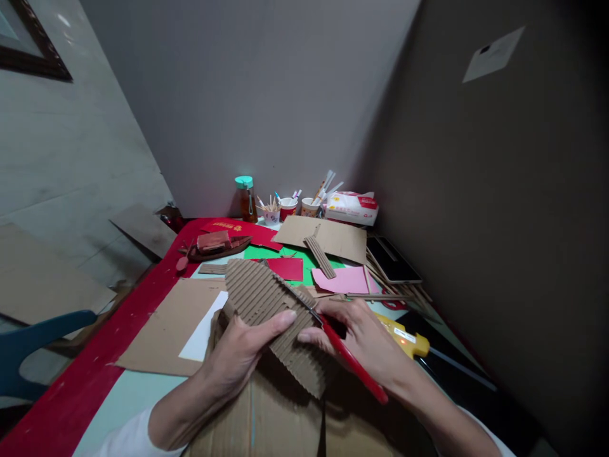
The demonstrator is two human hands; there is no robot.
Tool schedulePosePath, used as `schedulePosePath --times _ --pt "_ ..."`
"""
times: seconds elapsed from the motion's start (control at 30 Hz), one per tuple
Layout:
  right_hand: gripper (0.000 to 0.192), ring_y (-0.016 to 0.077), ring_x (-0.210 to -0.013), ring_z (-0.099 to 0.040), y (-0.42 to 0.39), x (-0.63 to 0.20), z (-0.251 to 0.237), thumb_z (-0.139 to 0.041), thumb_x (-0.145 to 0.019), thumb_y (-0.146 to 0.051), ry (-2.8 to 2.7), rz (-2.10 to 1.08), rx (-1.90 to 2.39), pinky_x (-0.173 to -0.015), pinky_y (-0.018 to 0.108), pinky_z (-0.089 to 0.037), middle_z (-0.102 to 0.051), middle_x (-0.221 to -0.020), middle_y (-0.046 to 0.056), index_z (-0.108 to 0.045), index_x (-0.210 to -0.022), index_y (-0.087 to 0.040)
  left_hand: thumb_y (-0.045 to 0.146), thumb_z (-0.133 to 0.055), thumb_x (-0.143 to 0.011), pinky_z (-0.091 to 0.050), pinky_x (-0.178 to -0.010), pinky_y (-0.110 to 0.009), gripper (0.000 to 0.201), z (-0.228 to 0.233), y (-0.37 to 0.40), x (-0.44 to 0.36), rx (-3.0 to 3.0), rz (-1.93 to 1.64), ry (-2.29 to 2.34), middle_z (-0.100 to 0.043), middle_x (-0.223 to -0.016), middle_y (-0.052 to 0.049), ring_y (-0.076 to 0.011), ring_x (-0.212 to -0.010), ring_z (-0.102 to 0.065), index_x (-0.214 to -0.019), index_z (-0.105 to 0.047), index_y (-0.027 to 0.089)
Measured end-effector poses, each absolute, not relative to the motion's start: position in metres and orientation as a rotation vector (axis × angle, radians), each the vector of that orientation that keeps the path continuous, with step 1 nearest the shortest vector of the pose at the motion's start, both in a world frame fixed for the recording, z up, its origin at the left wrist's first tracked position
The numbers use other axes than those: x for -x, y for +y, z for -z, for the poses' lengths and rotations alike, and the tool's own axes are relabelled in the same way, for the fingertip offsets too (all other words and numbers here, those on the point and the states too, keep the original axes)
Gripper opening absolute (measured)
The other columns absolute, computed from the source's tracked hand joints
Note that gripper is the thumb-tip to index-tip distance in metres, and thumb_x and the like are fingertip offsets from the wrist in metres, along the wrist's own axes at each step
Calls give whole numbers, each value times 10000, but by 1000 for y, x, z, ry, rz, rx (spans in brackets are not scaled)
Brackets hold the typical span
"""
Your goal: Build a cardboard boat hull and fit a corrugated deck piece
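Note:
My left hand [247,346] grips a pointed piece of corrugated cardboard [257,295], thumb on its ribbed face, other fingers hidden underneath. My right hand [352,330] is closed around red-handled scissors [354,362]. Their dark blades lie along the upper right edge of the cardboard, where a narrow ribbed strip stands beside the cut. The right thumb rests on the cardboard below the blades. Farther back, a brown model boat [216,246] with a reddish cabin sits on the table.
A yellow glue gun [404,336] lies at the right, near a dark tablet [392,259]. Cardboard sheets [166,324], red paper [288,268] and pink paper [340,280] cover the table. Behind are a bottle [246,200], cups [288,209] and a tissue pack [352,209]. A blue chair [42,339] stands left.

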State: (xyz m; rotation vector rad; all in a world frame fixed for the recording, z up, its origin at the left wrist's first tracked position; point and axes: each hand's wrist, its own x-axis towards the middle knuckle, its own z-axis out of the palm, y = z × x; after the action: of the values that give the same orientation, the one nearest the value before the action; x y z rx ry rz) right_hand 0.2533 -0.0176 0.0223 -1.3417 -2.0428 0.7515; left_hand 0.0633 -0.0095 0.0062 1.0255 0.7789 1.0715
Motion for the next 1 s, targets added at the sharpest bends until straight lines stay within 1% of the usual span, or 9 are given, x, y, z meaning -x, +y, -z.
schedulePosePath --times 0.13,0.3,0.4,0.6,0.7,0.77,0.87,0.93,1.0 --pt "495 101 -555 -338 -17 -252 -22 -614 -913 -556 -2040 -735 1294 -561 228 -314 -448 -559 -68 -530 -596 -185 263 -749 -843 -557 -932 -340 500 -6 -10 -64 -978 -1090 784 -744 -1124 -33 -215 -1028 -686 -1327 -624 266" --pt "415 148 -650 -520 -14 -254 -18 -656 -866 -593 -2083 -678 1367 -645 247 -375 -621 -675 -27 -636 -731 -202 289 -723 -862 -508 -1018 -358 436 -2 -11 -64 -1031 -1055 765 -706 -1237 -51 -221 -1107 -652 -1290 -647 245" --pt "413 164 -685 -552 -14 -255 -17 -639 -874 -606 -2084 -687 1373 -672 258 -385 -649 -704 -18 -638 -770 -206 314 -703 -875 -477 -1051 -380 369 0 -11 -63 -1123 -1014 815 -703 -1228 -53 -227 -1115 -635 -1234 -678 231" --pt "480 109 -569 -380 -16 -251 -18 -604 -923 -545 -2039 -768 1264 -580 242 -322 -467 -573 -58 -524 -612 -188 365 -685 -879 -499 -955 -356 211 -2 -13 -59 -1330 -954 975 -738 -1039 -65 -234 -1005 -646 -986 -755 196" --pt "459 108 -572 -386 -13 -253 -20 -719 -833 -522 -1893 -898 1241 -556 240 -318 -465 -569 -52 -529 -588 -183 334 -715 -854 -527 -913 -358 194 -4 -14 -61 -1196 -920 892 -747 -1006 -75 -233 -956 -669 -964 -757 180" --pt "433 107 -521 -416 -8 -257 -21 -735 -802 -541 -1689 -1029 1246 -501 237 -325 -489 -548 -49 -544 -630 -192 296 -772 -807 -552 -903 -346 241 -7 -13 -64 -952 -1005 846 -758 -1033 -67 -229 -980 -691 -1020 -741 187" --pt "438 98 -395 -393 -3 -266 -24 -570 -890 -622 -1493 -1158 1200 -390 233 -299 -457 -505 -67 -517 -731 -218 255 -843 -728 -591 -857 -326 351 -13 -8 -66 -673 -1232 866 -774 -1029 -55 -230 -978 -718 -1049 -722 180" --pt "434 96 -400 -413 -2 -269 -26 -523 -905 -643 -1480 -1194 1129 -393 231 -335 -472 -541 -68 -504 -794 -224 265 -846 -729 -606 -836 -323 378 -17 -5 -65 -627 -1340 867 -778 -1046 -61 -238 -991 -726 -1071 -715 171" --pt "414 95 -451 -456 -4 -267 -27 -597 -870 -624 -1462 -1272 1051 -447 233 -392 -523 -601 -59 -513 -874 -219 291 -828 -758 -610 -837 -321 384 -20 -2 -64 -651 -1395 851 -782 -1054 -59 -240 -1012 -729 -1105 -704 179"
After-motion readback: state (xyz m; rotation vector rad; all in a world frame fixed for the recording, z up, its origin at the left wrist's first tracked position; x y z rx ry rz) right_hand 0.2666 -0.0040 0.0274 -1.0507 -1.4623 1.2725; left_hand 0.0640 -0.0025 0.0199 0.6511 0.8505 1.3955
